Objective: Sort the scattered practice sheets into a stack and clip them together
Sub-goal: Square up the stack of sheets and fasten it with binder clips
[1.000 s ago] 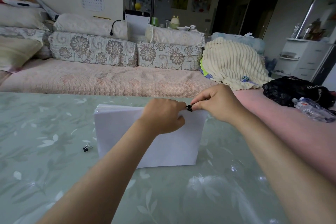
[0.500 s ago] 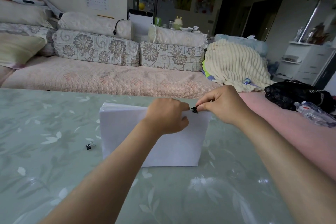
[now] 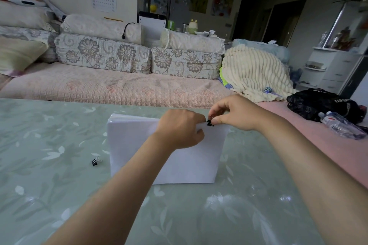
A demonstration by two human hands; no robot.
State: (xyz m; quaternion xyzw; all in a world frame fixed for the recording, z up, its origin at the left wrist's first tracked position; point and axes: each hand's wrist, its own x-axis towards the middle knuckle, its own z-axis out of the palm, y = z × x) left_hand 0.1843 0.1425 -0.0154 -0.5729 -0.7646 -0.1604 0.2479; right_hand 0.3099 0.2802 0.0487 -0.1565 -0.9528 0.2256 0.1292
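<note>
A stack of white practice sheets (image 3: 129, 145) stands on its long edge on the green floral table (image 3: 49, 195), held upright. My left hand (image 3: 179, 131) grips the stack's top edge near the middle. My right hand (image 3: 235, 113) pinches a small black binder clip (image 3: 210, 122) that sits on the top edge of the stack, just right of my left hand's fingers. A second black binder clip (image 3: 96, 161) lies loose on the table, left of the stack's lower corner.
A sofa with floral cushions (image 3: 103, 53) and a cream blanket (image 3: 254, 71) runs behind the table. At the right, a black bag (image 3: 322, 103) and a plastic water bottle (image 3: 340, 124) lie on a pink surface.
Both hands stay at the stack's top edge with the clip. My right fingers have lifted a little above the clip, and the view has shifted slightly.
</note>
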